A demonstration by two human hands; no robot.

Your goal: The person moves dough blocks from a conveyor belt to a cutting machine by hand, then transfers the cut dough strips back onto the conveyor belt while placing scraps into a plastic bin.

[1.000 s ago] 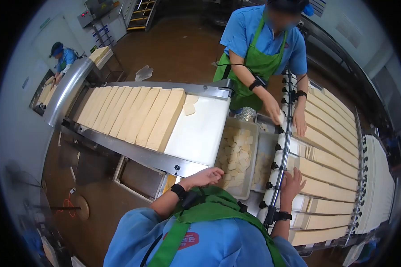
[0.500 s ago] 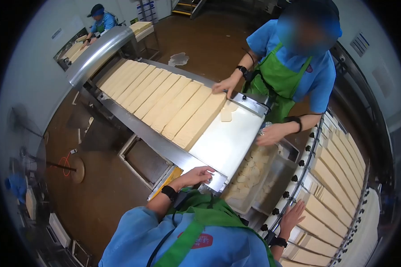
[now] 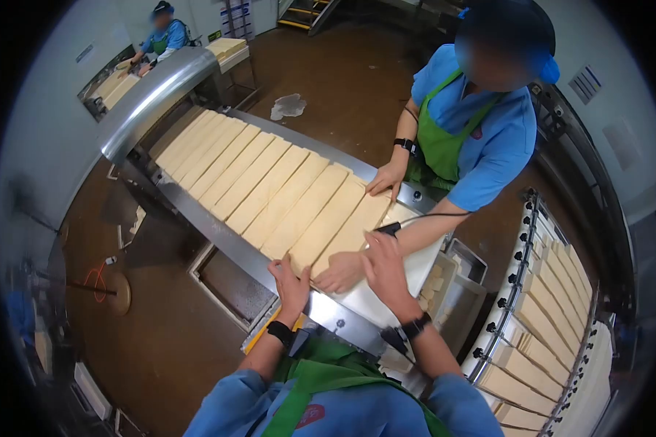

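Observation:
Pale slabs [image 3: 295, 197] lie side by side in a row on the white conveyor belt [image 3: 386, 295]. My left hand [image 3: 291, 288] is at the near ends of the slabs, thumb and fingers apart, at the belt's metal edge. Over the last slab, my right hand [image 3: 388, 269] is raised beside the co-worker's forearm, its fingers partly bent; whether it touches anything is unclear. One hand of the co-worker [image 3: 340, 272] presses on the near end of the last slabs, and the other [image 3: 388, 179] rests at their far end.
The co-worker [image 3: 481, 131] stands across the belt. To the right, a second conveyor [image 3: 521, 288] carries more slabs. Below the belt's end is a bin [image 3: 455, 302] with pale scraps. Another person [image 3: 164, 36] works at the far left behind a curved metal cover [image 3: 157, 98].
My left hand has moved left to the slab ends. My right hand has come from the right conveyor to the belt. The co-worker's lower hand has reached across, and the slabs extend further right.

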